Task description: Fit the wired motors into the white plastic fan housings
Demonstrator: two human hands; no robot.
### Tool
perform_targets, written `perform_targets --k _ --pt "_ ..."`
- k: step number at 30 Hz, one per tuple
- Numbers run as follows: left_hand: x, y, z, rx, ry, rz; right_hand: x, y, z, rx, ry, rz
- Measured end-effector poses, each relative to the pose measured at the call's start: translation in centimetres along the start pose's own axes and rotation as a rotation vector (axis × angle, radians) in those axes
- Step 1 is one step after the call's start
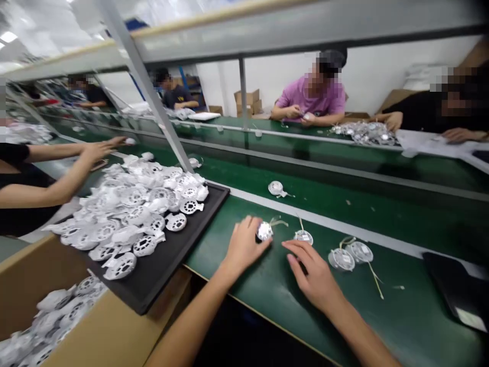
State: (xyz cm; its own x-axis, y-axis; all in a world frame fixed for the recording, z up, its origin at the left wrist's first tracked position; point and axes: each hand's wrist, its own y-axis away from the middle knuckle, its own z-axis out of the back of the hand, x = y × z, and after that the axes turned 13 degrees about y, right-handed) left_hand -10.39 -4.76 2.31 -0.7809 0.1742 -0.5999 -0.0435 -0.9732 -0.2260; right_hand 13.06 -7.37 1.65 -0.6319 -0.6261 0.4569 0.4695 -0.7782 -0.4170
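My left hand (246, 244) has its thumb and fingers around the edge of a shiny round part (264, 231) with thin wires, low over the green bench (252, 275). My right hand (311, 270) is just to the right, its fingers apart and nothing between them. Beyond its fingertips lies another round part (303, 236) with a wire. Two more round wired parts, one clear-rimmed (342, 259) and one beside it (361, 252), touch each other to the right of my right hand.
A black tray (168, 275) heaped with white round housings (133, 196) stands left, above a cardboard box (99, 326) of similar housings. One wired part (275, 188) lies on the belt (328, 204). A dark object (451, 285) is at right. Other people sit around the line.
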Motion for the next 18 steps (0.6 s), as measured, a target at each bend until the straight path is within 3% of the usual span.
perform_targets --k 3,5,11,18 --pt "-2.4 7.4 -2.1 -0.013 0.066 0.011 1.3 0.1 -1.1 0.167 -0.214 -0.100" --pt "-2.9 9.5 -2.2 -0.009 0.109 0.033 1.5 0.2 -1.6 0.225 -0.251 -0.132" --pt "-1.0 8.6 0.2 0.277 0.457 -0.100 1.6 0.0 -0.9 0.319 -0.317 -0.136" --pt "-0.2 8.0 0.4 0.335 0.430 -0.081 2.0 0.3 -1.8 0.261 -0.377 -0.275"
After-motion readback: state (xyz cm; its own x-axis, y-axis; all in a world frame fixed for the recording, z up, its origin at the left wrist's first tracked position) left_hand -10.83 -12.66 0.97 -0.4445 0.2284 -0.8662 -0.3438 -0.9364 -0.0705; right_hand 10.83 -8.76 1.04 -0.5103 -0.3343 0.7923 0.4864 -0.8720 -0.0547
